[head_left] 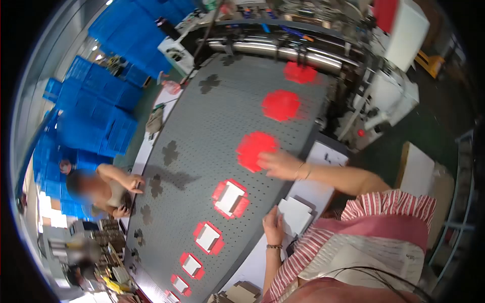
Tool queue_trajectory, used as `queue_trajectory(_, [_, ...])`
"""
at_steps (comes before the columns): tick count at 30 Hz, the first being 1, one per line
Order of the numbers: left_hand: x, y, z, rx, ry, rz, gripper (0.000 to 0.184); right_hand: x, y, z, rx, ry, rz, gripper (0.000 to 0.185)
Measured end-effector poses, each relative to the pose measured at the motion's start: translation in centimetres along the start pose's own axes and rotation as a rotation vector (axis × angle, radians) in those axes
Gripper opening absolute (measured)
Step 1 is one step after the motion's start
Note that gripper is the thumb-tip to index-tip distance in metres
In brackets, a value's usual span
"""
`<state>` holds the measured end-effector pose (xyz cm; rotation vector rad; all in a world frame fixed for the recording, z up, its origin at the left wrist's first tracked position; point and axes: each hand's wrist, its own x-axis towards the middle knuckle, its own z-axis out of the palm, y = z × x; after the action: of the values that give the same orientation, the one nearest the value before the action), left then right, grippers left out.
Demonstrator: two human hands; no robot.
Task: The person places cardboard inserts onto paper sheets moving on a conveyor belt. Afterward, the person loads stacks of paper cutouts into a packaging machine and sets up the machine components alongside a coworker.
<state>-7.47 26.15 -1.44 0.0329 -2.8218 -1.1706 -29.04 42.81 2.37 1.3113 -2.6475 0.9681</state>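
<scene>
at far left, a co-worker stands by blue crates, hands at the edge of a grey perforated surface marked with dark flower-like shapes. a diagonal row of vivid red, scallop-edged cutouts lies on this surface; the five lowest carry off-white panels with notched ends, while the upper three show plain red. the left hand, wearing a dark beaded bracelet, has its fingers bent against the near edge of a loose white stack; how firmly it grips, i cannot tell. the right hand reaches over the edge of the lowest plain cutout, blurred, so whether its fingers are apart or together i cannot tell. at right, writing on the clothing is too small to read
</scene>
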Motion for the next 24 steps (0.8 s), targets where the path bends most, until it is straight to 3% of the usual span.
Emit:
queue_trajectory(1, [-0.3,-0.4,-0.1,-0.005,-0.050,0.022,0.036,-3.3,3.3,-0.6,-0.143,0.271,0.000,0.043])
queue_trajectory(2, [0.0,-0.7,0.3,-0.011,-0.048,-0.044,0.036,-6.8,4.9,-3.9,-0.178,0.384,0.146,0.038])
queue_trajectory(5, [0.7,-2.2,2.2,-0.070,-0.021,-0.111,0.036,-15.1,7.0,-16.3,-0.352,0.601,0.416,0.026])
queue_trajectory(7, [1.2,-1.5,2.1,-0.084,-0.043,-0.158,0.036,-19.9,8.7,-20.5,-0.465,0.842,0.594,0.017])
queue_trajectory(9, [1.5,-2.5,2.3,-0.033,-0.094,-0.110,0.038,-24.2,10.6,-22.8,-0.322,0.968,0.757,0.013])
queue_trajectory(10, [1.6,-2.2,2.2,0.058,-0.058,0.007,0.048,-25.2,10.6,-22.9,-0.344,0.922,0.840,0.012])
queue_trajectory(11, [1.7,-2.3,2.3,0.068,-0.076,-0.006,0.048,-26.0,10.7,-22.1,-0.361,0.874,0.923,0.012])
queue_trajectory(12, [2.3,-1.0,2.5,0.148,0.052,0.073,0.053,-26.9,10.0,-22.4,-0.593,0.784,0.803,0.012])
queue_trajectory(13, [3.3,0.6,2.9,0.226,0.188,0.155,0.058,-27.6,9.8,-23.4,-0.601,0.781,0.813,0.012])
queue_trajectory(14, [4.1,2.1,3.5,0.221,0.179,0.158,0.058,-28.3,9.6,-24.6,-0.751,0.803,0.722,0.015])
queue_trajectory(15, [4.8,3.6,4.1,0.150,0.154,0.186,0.060,-28.9,9.5,-25.9,-0.896,0.822,0.627,0.017])
queue_trajectory(16, [5.7,5.1,5.1,0.079,0.130,0.214,0.061,-28.8,9.4,-27.2,-0.925,0.778,0.669,0.028])
queue_trajectory(20, [8.7,10.1,10.5,0.051,-0.015,0.318,0.056,-29.0,15.2,-29.1,-0.790,0.632,0.679,0.040])
queue_trajectory(24, [9.8,14.1,14.0,-0.101,-0.240,0.415,0.053,-27.6,18.2,-29.7,-0.771,0.592,0.610,0.036])
